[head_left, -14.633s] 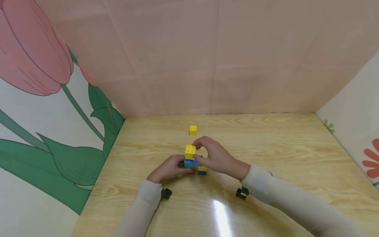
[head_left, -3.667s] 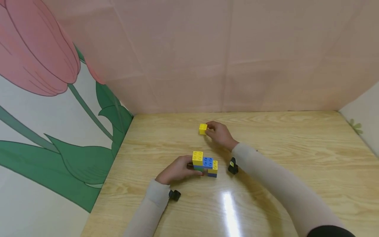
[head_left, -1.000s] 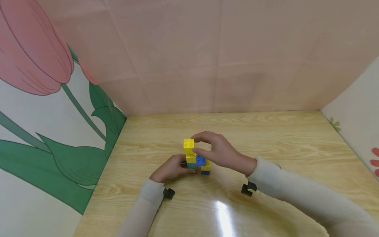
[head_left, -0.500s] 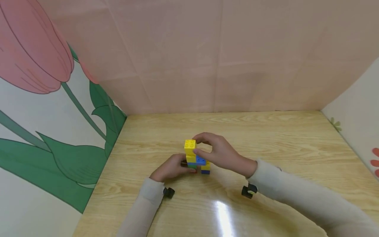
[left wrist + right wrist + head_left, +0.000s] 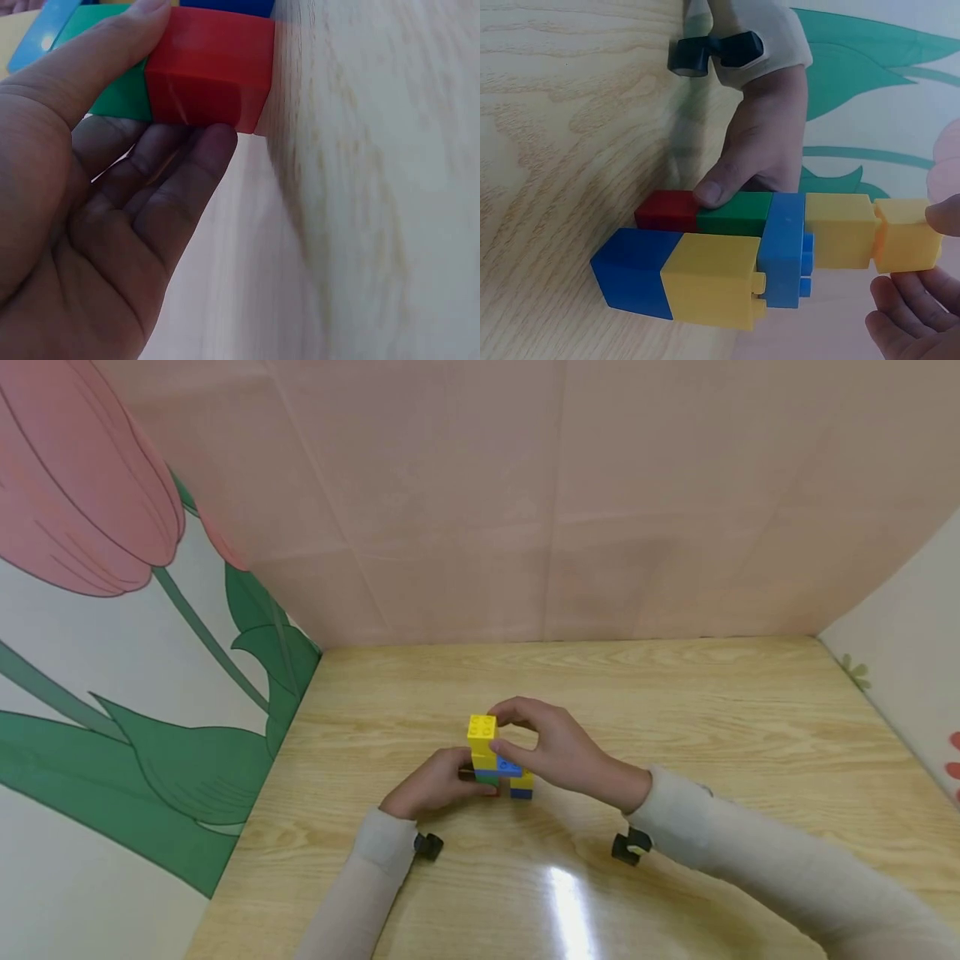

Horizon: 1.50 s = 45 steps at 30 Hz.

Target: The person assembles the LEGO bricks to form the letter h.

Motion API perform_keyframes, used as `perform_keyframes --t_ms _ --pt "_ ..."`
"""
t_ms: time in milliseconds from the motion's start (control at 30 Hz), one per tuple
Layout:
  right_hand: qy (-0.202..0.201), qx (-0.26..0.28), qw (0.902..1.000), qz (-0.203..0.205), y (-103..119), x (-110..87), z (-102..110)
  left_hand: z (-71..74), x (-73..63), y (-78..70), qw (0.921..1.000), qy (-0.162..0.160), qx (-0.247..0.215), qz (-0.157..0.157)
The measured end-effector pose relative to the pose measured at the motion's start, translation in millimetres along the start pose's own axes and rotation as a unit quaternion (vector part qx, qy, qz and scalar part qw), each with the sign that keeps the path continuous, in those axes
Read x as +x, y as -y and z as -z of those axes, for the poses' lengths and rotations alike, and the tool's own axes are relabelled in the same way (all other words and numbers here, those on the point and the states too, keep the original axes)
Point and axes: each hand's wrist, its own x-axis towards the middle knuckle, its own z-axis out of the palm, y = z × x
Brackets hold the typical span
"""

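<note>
My left hand (image 5: 435, 785) grips the base of a toy brick tower, thumb and fingers on the red brick (image 5: 214, 67) and the green brick (image 5: 739, 214) above it. A long light-blue brick (image 5: 784, 255) lies across the green one and juts out to the right. On its left end stands a yellow brick (image 5: 840, 231). My right hand (image 5: 551, 743) pinches another yellow brick (image 5: 907, 236) on top, a thin seam showing below it. A dark blue brick (image 5: 634, 270) topped by a yellow brick (image 5: 709, 277) stands under the overhang, its studs showing.
The wooden table (image 5: 375, 693) ends at a pink cloth backdrop (image 5: 547, 527). A flower-printed panel (image 5: 195, 760) rises on the left, a pale one (image 5: 915, 635) on the right. Each wrist bears a small black camera, the right one (image 5: 630, 846) near the tabletop.
The single yellow brick from the back of the table was picked up by my right hand and brought onto the tower. In the last second it has settled slightly lower; my left hand keeps its grip.
</note>
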Motion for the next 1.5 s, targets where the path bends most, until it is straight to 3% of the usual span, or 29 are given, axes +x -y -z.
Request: perform_keyframes --t_ms 400,700,1500 --pt "0.000 -0.004 0.9996 0.029 -4.9 0.0 -3.1 1.5 2.1 3.2 0.9995 0.003 0.025 -0.017" --pt "0.002 0.010 0.9990 0.044 -5.2 0.4 -4.8 0.0 2.3 4.3 0.9998 0.003 0.018 -0.010" --pt "-0.004 -0.018 0.9978 0.064 -7.6 1.0 -5.5 0.7 0.9 0.7 1.0000 0.001 0.005 -0.005"
